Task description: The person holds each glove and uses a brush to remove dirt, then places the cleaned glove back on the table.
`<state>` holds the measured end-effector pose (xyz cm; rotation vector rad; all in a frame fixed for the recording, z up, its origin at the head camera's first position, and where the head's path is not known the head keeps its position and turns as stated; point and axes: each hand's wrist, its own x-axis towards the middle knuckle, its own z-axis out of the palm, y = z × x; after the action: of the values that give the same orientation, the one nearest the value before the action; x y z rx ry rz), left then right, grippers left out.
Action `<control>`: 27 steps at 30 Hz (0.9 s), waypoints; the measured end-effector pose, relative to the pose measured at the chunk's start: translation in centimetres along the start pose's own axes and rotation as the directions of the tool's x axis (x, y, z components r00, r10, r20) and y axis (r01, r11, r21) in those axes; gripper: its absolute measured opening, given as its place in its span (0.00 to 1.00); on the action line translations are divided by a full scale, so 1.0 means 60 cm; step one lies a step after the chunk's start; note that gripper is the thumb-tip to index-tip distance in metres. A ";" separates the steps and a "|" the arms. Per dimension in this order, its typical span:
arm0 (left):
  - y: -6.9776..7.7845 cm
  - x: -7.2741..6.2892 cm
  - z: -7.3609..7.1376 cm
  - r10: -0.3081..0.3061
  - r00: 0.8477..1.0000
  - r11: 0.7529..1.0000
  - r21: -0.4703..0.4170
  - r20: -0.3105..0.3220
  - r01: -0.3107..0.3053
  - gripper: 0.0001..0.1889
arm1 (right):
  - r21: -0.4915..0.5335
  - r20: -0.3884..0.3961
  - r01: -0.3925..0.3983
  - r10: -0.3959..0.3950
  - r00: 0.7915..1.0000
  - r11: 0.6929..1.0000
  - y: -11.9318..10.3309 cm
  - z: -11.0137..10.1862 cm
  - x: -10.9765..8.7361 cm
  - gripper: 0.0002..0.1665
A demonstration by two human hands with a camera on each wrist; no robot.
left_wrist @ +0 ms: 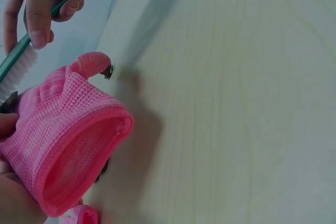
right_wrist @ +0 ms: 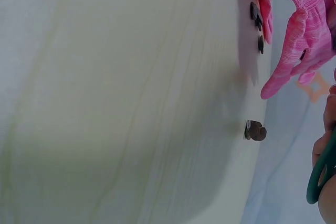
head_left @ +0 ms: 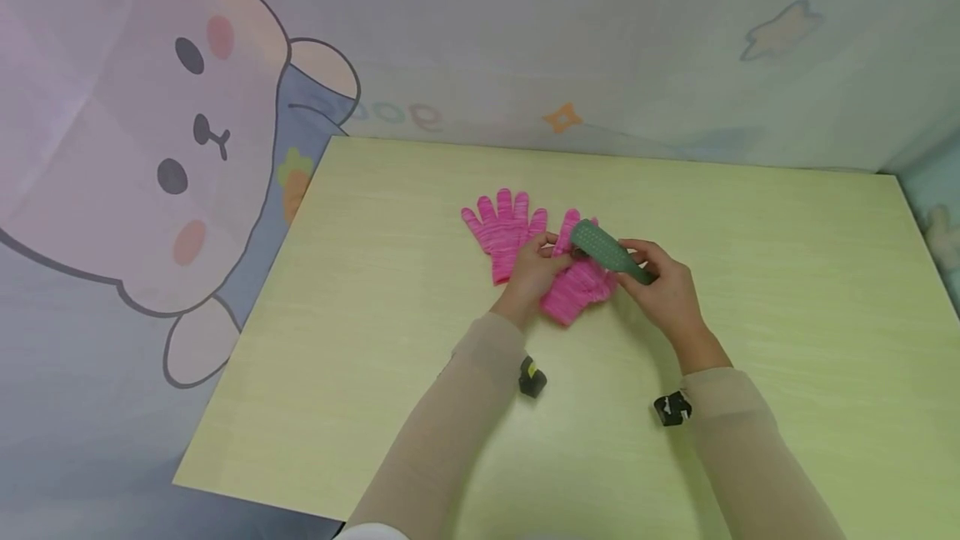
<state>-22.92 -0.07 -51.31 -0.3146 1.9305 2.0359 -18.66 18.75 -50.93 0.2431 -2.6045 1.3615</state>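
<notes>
My left hand (head_left: pixel 529 275) holds a pink knitted glove (head_left: pixel 572 293) slightly above the table, near its middle. In the left wrist view the cuff of this glove (left_wrist: pixel 63 135) gapes toward the camera, and dark bits cling to it. My right hand (head_left: pixel 670 290) grips the handle of a green brush (head_left: pixel 602 248). Its white bristles (left_wrist: pixel 20 69) face down toward the glove, close to my left thumb; whether they touch it I cannot tell. A second pink glove (head_left: pixel 504 227) lies flat to the left with its fingers spread.
A dark brown lump (right_wrist: pixel 255 130) sits on the pale wooden table (head_left: pixel 360 315), and smaller dark bits (right_wrist: pixel 255 15) lie near the gloves. Behind the table hangs a cloth (head_left: pixel 480 40) printed with a cartoon animal.
</notes>
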 end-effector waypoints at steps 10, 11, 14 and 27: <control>0.002 -0.003 -0.002 -0.038 0.999 0.998 -0.040 -0.006 0.038 0.10 | 0.000 -0.076 -0.048 0.048 0.996 0.999 0.001 -0.003 -0.002 0.25; 0.003 -0.004 -0.003 -0.037 0.999 0.998 -0.044 -0.009 0.037 0.10 | 0.009 -0.086 -0.050 0.050 0.995 0.999 0.001 -0.003 -0.002 0.26; 0.003 -0.005 -0.002 -0.021 1.000 0.999 -0.046 -0.021 0.020 0.11 | 0.062 -0.085 -0.043 0.048 0.995 0.997 -0.003 -0.001 -0.002 0.26; 0.006 -0.002 0.000 -0.066 0.995 0.998 0.006 -0.070 0.067 0.17 | -0.007 0.059 -0.033 0.034 0.998 0.999 -0.001 0.006 -0.003 0.25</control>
<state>-22.94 -0.11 -50.94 -0.4480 1.9415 1.9993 -18.50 18.40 -51.14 0.2437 -2.6719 1.3781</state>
